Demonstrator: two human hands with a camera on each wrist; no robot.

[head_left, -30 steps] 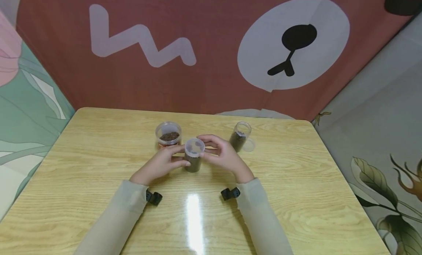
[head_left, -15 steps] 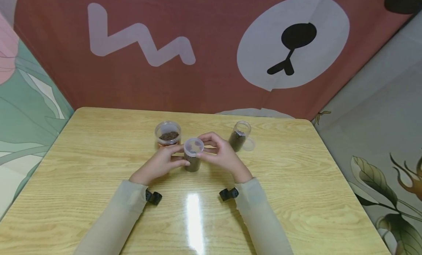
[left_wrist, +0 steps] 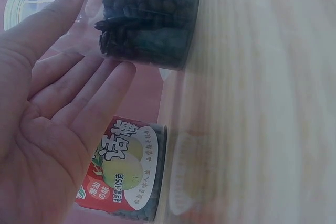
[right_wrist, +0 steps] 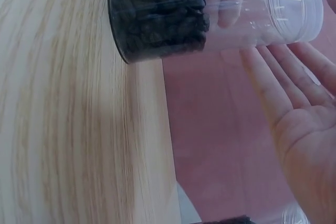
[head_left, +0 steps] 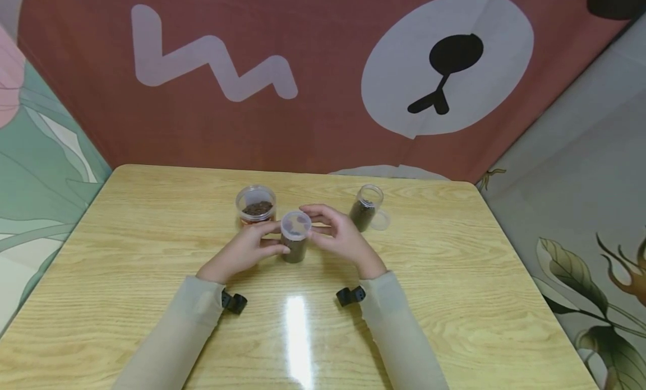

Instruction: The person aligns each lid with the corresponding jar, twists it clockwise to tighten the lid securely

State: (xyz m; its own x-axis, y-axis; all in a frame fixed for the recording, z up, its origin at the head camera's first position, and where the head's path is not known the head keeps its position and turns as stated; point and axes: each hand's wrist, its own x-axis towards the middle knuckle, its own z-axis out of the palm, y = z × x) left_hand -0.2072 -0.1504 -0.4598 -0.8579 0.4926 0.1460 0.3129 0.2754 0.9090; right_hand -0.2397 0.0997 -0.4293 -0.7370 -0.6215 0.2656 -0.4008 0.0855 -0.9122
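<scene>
A clear plastic jar (head_left: 294, 251), partly filled with dark coffee beans, stands upright on the table. Its translucent lid (head_left: 296, 225) sits on top. Around the jar's side, my left hand (head_left: 242, 250) holds it between thumb and fingers; in the left wrist view the thumb lies across the clear upper wall. My right hand (head_left: 341, 238) has its thumb and fingers at the lid's rim. Beans (right_wrist: 157, 17) fill the lower part of the jar in the right wrist view, where most of the right thumb is out of frame.
Behind my left hand stands a round jar (head_left: 255, 198) with brown contents; its red label (left_wrist: 123, 166) shows in the left wrist view. Another bean jar (head_left: 363, 212) is behind my right hand, a loose clear lid (head_left: 381, 220) beside it. A wall cloth borders the wooden table (head_left: 166, 210).
My right thumb goes from over the lid's edge half a second ago to its right side now, the fingers shifting slightly. The left hand keeps its hold, and the jar stays put.
</scene>
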